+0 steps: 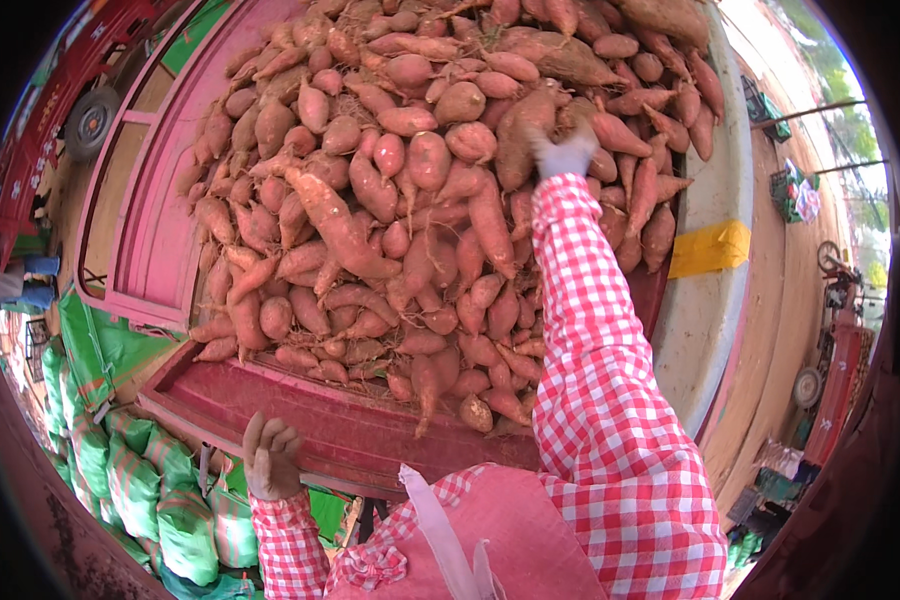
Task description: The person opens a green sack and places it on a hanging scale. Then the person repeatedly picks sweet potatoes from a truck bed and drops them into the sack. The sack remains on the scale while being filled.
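A large heap of reddish sweet potatoes [427,161], many with thin roots and dry soil, fills the red metal bed [360,420] before me. My right hand [566,154], in a pale glove and blurred, reaches onto the upper right of the heap. It is at a big brown sweet potato [521,135]; whether its fingers grip anything is unclear. Gloved too, my left hand [271,457] is raised by the bed's near edge, fingers loosely curled and nothing visible in them. Both arms wear red-and-white checked sleeves.
A pale side wall [709,180] with yellow tape [711,249] bounds the heap on the right. On the left is a pink metal side gate [154,217]. Filled green sacks [184,525] stand at lower left. Farther off are a red vehicle [26,127] and a person [34,281].
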A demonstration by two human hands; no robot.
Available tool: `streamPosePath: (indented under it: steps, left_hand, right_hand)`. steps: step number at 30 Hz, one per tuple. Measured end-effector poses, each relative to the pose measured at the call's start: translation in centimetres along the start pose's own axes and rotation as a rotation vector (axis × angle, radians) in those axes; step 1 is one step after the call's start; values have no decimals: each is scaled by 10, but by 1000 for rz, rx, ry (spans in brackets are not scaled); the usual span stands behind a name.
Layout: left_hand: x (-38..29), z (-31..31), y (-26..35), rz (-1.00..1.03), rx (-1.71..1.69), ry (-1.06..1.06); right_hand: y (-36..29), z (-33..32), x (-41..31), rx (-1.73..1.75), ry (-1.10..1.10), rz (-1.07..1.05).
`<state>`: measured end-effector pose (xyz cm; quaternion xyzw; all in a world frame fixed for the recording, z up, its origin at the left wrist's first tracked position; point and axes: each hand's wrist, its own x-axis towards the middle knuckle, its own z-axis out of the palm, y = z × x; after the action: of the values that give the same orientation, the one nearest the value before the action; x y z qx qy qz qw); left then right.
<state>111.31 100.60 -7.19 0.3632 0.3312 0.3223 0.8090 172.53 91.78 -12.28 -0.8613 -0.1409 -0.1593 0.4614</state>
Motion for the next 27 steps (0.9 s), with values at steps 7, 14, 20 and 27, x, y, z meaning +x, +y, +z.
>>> streamPosePath:
  steps: [7,14,20,27]
  left_hand:
    - [44,70,-34,-218,-66,-244]
    - [53,93,-49,-343,-58,-251]
    - [59,107,-59,-391,-23,-280]
    - [60,108,-53,-396,-77,-260]
  right_hand:
    - [-8,-1,10,-263,-449,268]
    - [3,-23,-20,-269,-489,-89]
    - [-22,-5,-12,-148,-441,189]
    - [-19,-4,6,-282,-738,146]
